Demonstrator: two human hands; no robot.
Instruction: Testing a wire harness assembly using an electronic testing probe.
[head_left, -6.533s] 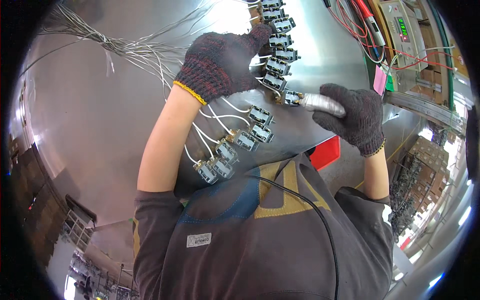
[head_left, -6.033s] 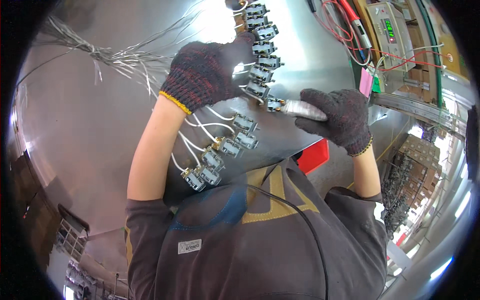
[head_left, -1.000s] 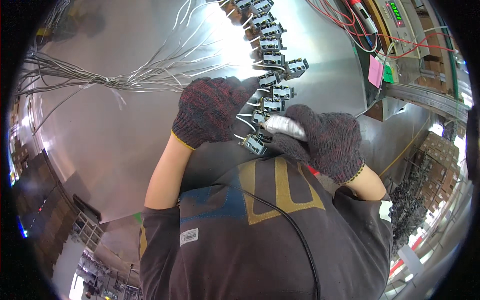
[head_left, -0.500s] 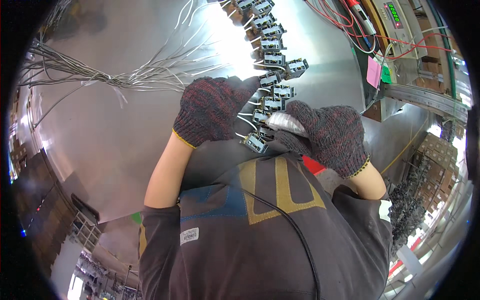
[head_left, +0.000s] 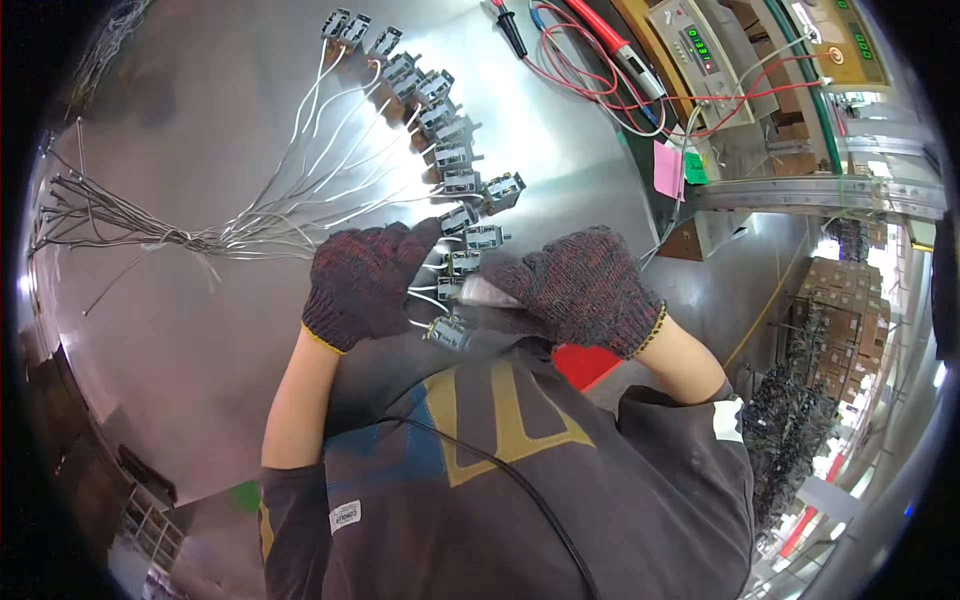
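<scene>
A curved row of small metal solenoid-like parts (head_left: 452, 158) with white wires lies on a shiny steel table (head_left: 200, 340). My left hand (head_left: 362, 280), in a dark knit glove, rests flat on the wires beside the nearest parts. My right hand (head_left: 575, 285), also gloved, is closed around a pale cylindrical tool (head_left: 482, 291) whose tip touches one part near the row's near end. The white wires gather into a bundle (head_left: 170, 238) at the left.
Red and black test probes (head_left: 600, 35) with leads lie at the far right beside a meter box with a green display (head_left: 700, 50). Pink and green notes (head_left: 670, 168) stick by the table's right edge. A red object (head_left: 585, 365) sits below my right wrist.
Both hands have worked down the row of parts toward me since the earliest frames. Over the last second they have barely shifted; the view has moved so that more of the row shows.
</scene>
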